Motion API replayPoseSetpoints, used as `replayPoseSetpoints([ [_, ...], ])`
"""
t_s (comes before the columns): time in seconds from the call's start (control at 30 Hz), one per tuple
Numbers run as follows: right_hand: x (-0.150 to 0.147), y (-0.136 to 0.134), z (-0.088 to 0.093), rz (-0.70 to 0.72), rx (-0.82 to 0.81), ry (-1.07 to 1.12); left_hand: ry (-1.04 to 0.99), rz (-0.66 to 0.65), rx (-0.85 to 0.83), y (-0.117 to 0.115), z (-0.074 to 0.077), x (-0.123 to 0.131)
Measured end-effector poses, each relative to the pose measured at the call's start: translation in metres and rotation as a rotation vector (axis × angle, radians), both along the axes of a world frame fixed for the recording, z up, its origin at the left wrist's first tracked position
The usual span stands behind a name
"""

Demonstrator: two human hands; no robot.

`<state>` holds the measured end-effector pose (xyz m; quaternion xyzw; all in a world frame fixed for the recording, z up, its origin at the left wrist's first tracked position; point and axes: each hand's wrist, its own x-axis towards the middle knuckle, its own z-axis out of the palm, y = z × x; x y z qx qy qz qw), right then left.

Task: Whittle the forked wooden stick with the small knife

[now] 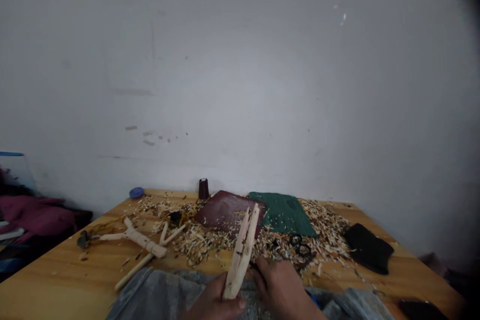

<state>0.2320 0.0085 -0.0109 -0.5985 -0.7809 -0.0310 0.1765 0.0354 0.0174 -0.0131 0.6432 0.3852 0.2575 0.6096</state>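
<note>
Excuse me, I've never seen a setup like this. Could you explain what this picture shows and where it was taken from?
There is no machine here: one camera worn on a person's head looks forward and down. At the bottom, the left hand grips a forked piece of pale wood. The right hand is beside it, with something dark that is hard to make out. On the wooden table lie wood shavings, a green mat, a dark red pad, black scissors and a carved forked stick.

The left hand (pixel 214 301) is gripping tightly at six o'clock, and the right hand (pixel 278 286) is curving over at five o'clock.
</note>
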Motion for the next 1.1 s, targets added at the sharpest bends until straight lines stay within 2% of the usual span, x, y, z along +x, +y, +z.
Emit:
replayPoseSetpoints([
  [0.3,0.0,-0.002,0.002,-0.011,-0.001,-0.002,-0.006,-0.005,0.025,0.002,-0.008,0.0],
  [0.63,-0.002,-0.001,0.0,-0.025,-0.006,-0.003,0.042,0.01,0.027,-0.002,0.006,0.004],
  [0.97,-0.003,-0.001,0.0,-0.043,-0.025,-0.042,0.054,0.017,0.043,-0.001,-0.001,0.001],
  [1.1,-0.004,-0.002,0.002,-0.045,-0.037,-0.017,0.091,0.003,0.032,-0.002,0.003,0.0],
])
